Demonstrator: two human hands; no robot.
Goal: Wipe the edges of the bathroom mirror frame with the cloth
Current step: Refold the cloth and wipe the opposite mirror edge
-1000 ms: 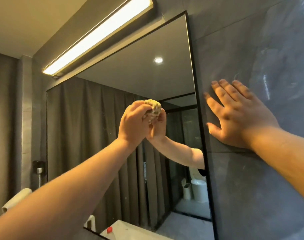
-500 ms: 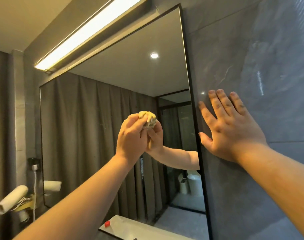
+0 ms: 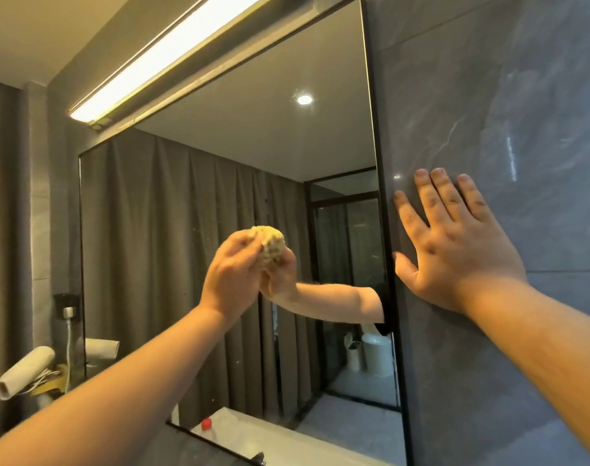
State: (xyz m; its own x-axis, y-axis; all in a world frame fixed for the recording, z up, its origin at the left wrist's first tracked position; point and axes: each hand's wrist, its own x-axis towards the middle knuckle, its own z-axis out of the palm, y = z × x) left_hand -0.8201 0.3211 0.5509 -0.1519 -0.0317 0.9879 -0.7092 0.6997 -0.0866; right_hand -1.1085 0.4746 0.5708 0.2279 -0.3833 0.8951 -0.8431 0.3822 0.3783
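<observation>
A large wall mirror with a thin black frame point(image 3: 377, 183) fills the middle of the view. My left hand point(image 3: 231, 277) grips a bunched yellow cloth point(image 3: 270, 242) and presses it against the mirror glass, well left of the frame's right edge. Its reflection meets it on the glass. My right hand point(image 3: 455, 250) lies flat with spread fingers on the grey tiled wall point(image 3: 488, 95), its thumb just beside the frame's right edge.
A lit strip light point(image 3: 166, 58) runs above the mirror. At lower left a white hair dryer point(image 3: 21, 373) hangs by a wall socket point(image 3: 66, 306). The mirror reflects dark curtains, a shower enclosure and a red-capped bottle point(image 3: 206, 424).
My left hand and the cloth have slid down the glass and a little left. My right hand has shifted lower on the tile. The view has tilted down slightly.
</observation>
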